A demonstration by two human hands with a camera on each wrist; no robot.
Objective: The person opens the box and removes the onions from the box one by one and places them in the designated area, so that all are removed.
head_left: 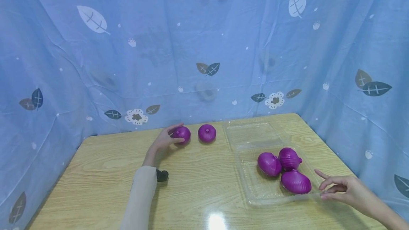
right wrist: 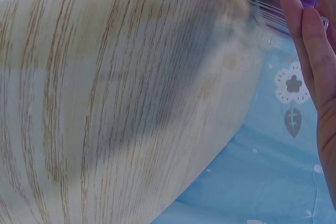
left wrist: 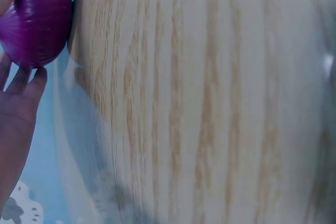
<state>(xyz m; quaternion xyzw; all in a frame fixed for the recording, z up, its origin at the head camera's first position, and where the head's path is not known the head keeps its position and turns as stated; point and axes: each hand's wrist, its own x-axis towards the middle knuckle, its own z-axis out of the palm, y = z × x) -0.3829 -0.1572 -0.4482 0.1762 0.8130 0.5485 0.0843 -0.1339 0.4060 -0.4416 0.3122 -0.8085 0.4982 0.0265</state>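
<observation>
My left hand (head_left: 163, 139) grips a purple onion (head_left: 183, 133) near the table's back edge, its thumb and fingers on opposite sides. In the left wrist view, fingertips press against the held onion (left wrist: 43, 22). Just right of it stands a second purple onion (head_left: 207, 133). A clear plastic clamshell box (head_left: 250, 198) lies with its lid folded back and three onions (head_left: 295, 182) inside, close together. At the box's front right corner is my right hand (head_left: 348, 191), fingers loosely bent and fingertips right at the rim. In the right wrist view its fingers (right wrist: 317, 45) look nearly straight.
The box's clear lid (head_left: 252, 132) lies flat toward the back of the wood-grain table (head_left: 198, 187). A blue patterned curtain (head_left: 179, 52) hangs behind the table and along both sides. A small black device (head_left: 162, 175) sits at the left wrist.
</observation>
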